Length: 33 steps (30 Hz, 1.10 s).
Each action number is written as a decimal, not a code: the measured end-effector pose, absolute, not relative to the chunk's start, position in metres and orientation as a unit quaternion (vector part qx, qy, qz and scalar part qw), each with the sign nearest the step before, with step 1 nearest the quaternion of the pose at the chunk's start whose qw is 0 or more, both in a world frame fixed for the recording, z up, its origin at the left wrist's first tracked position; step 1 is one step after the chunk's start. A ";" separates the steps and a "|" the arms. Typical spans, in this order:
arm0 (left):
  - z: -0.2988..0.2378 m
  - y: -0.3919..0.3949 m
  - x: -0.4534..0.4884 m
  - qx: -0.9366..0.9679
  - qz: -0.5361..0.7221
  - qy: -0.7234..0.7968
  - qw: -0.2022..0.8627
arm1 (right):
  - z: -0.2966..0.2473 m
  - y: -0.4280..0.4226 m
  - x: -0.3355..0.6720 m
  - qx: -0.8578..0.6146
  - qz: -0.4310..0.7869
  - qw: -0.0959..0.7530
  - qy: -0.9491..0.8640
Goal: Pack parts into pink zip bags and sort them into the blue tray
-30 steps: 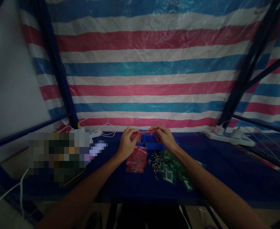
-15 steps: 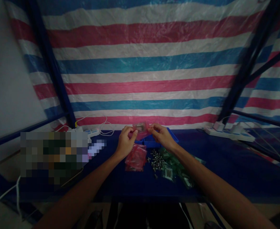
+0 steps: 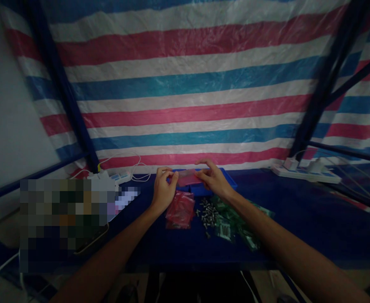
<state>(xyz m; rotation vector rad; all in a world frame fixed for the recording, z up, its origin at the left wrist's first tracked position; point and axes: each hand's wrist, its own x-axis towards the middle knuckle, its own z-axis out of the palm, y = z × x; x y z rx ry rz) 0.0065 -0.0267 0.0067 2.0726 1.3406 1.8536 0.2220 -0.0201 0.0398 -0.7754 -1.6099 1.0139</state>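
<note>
Between my two hands a pink plastic bag (image 3: 187,178) is stretched sideways, over a blue tray (image 3: 230,179). My left hand (image 3: 166,187) pinches its left end. At the right end, the thumb and a finger of my right hand (image 3: 213,179) grip it, with another finger raised. What lies inside the bag is too dim to make out. Below my left hand is a stack of pink bags (image 3: 180,212). Beside it lies a loose heap of small metal screws (image 3: 208,213). Green plastic bags (image 3: 225,210) with small parts lie under my right forearm.
On the right stands a white power strip (image 3: 306,173) with plugs; another power strip (image 3: 121,177) with white cables is at the back left. A blurred-out area covers the table's left side. A striped sheet (image 3: 185,88) hangs behind between blue metal posts.
The pink bag has come down slightly and lies flatter between my hands. A finger of my right hand has lifted away from it. The view has shifted a little.
</note>
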 end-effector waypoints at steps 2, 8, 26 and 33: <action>0.008 -0.027 0.006 0.683 0.594 0.423 0.042 | 0.041 -0.021 0.223 -0.333 0.411 0.508 -0.681; 0.010 -0.029 0.007 0.712 0.593 0.365 0.088 | 0.046 -0.023 0.227 -0.361 0.406 0.511 -0.667; 0.010 -0.034 0.011 0.715 0.566 0.406 0.053 | 0.034 -0.014 0.225 -0.325 0.318 0.494 -0.741; 0.011 -0.034 0.009 0.728 0.552 0.407 0.012 | 0.035 -0.016 0.225 -0.334 0.335 0.481 -0.738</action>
